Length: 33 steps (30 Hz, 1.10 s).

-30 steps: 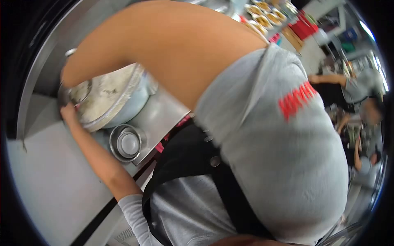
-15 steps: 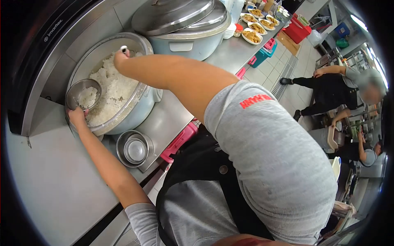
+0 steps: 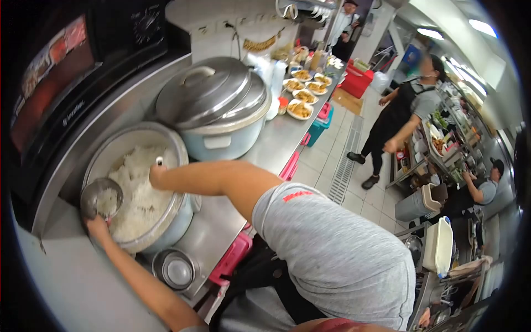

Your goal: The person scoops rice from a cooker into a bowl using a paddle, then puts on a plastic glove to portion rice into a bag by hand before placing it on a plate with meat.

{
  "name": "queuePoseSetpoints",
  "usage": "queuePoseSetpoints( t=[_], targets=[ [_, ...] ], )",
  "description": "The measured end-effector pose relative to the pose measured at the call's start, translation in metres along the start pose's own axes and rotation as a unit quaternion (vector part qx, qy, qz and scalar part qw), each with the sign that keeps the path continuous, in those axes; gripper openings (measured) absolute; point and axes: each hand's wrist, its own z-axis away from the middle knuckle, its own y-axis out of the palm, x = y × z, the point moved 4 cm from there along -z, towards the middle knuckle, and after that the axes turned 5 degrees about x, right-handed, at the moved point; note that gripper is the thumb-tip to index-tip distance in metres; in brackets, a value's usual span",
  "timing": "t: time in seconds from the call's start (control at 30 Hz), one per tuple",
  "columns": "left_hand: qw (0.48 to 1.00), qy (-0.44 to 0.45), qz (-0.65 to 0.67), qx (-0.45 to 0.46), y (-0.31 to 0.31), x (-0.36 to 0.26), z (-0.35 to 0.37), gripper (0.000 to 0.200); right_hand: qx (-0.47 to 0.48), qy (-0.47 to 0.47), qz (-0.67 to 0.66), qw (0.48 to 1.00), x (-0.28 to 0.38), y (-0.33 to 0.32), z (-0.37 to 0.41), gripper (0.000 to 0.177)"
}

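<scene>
My left hand [image 3: 98, 228] is closed on the near rim of a round metal bowl [image 3: 87, 200], which has some white rice inside. The bowl is tilted over the left side of a large rice pot [image 3: 178, 145]. Cooked rice [image 3: 135, 193] fills much of this pot. My right hand [image 3: 159, 178] is over the rice, closed around a utensil handle with a white end [image 3: 160, 160]; the utensil's working end is hidden. Beside the pot, several nested metal bowls [image 3: 178, 271] sit on the steel counter.
A second large pot [image 3: 232, 141] with a metal lid [image 3: 213, 91] stands behind. Along the counter [image 3: 265, 144] are several plates of food [image 3: 300, 109]. Pink bins [image 3: 232, 257] stand below. A person [image 3: 406, 110] stands in the aisle, others farther off.
The view has tilted up, showing more of the kitchen. Both hands remain at the rice pot with the bowl and utensil. The aisle person has changed posture, and another person shows at the back.
</scene>
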Motion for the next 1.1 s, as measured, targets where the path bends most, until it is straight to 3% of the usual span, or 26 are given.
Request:
queuePoseSetpoints(
  t=[0.07,0.13,0.33,0.6,0.67,0.73,0.8,0.83,0.87,0.9,0.93,0.97,1.0,1.07,1.1],
  targets=[
    [1.0,-0.006,0.003,-0.005,0.001,0.0,0.003,0.052,-0.006,0.017,-0.015,1.0,-0.007,-0.003,0.009,0.023],
    [1.0,-0.005,0.012,-0.015,0.0,0.002,-0.002,0.053,-0.004,-0.088,0.05,0.995,-0.004,-0.027,0.047,0.023],
    [1.0,-0.013,0.011,-0.003,0.001,-0.009,0.011,0.058,0.024,-0.151,-0.017,0.988,0.01,-0.07,0.096,0.023],
    [1.0,-0.007,-0.015,-0.006,-0.001,-0.021,0.019,0.061,-0.001,-0.152,-0.031,0.988,0.02,-0.072,0.098,0.024],
    [0.999,-0.009,-0.021,-0.023,-0.001,-0.02,0.02,0.059,-0.015,-0.142,-0.071,0.987,0.018,-0.07,0.099,0.025],
    [0.996,0.07,-0.051,-0.03,-0.003,-0.011,0.01,0.047,-0.018,-0.15,-0.084,0.985,0.015,-0.068,0.099,0.026],
    [0.995,0.063,-0.072,0.008,0.003,0.057,-0.051,0.024,-0.018,-0.142,-0.096,0.985,0.009,-0.068,0.101,0.029],
    [0.993,0.048,-0.109,0.015,0.002,0.056,-0.049,0.024,-0.008,-0.15,-0.124,0.981,0.007,-0.065,0.095,0.034],
    [0.975,0.107,-0.196,-0.012,-0.004,-0.001,0.003,0.025,0.0,-0.171,-0.138,0.976,0.004,-0.069,0.101,0.043],
    [0.993,0.023,-0.116,-0.007,-0.003,-0.01,0.013,0.027,0.032,-0.164,-0.164,0.972,-0.001,-0.079,0.111,0.047],
    [0.983,0.051,-0.175,-0.012,-0.002,0.003,-0.002,0.027,0.037,-0.206,-0.198,0.958,0.0,-0.079,0.11,0.049],
    [0.998,0.007,-0.049,-0.028,-0.004,-0.034,0.032,0.029,0.029,-0.226,-0.218,0.949,0.001,-0.082,0.113,0.05],
    [0.997,0.032,-0.049,-0.043,-0.004,-0.034,0.029,0.034,0.049,-0.234,-0.235,0.942,0.0,-0.083,0.113,0.053],
    [1.0,0.019,-0.003,-0.024,-0.003,-0.042,0.037,0.046,-0.029,-0.304,-0.26,0.916,-0.002,-0.065,0.088,0.052],
    [1.0,0.012,0.002,-0.02,-0.003,-0.044,0.039,0.049,0.077,-0.286,-0.325,0.898,-0.009,-0.065,0.089,0.049]
  ],
)
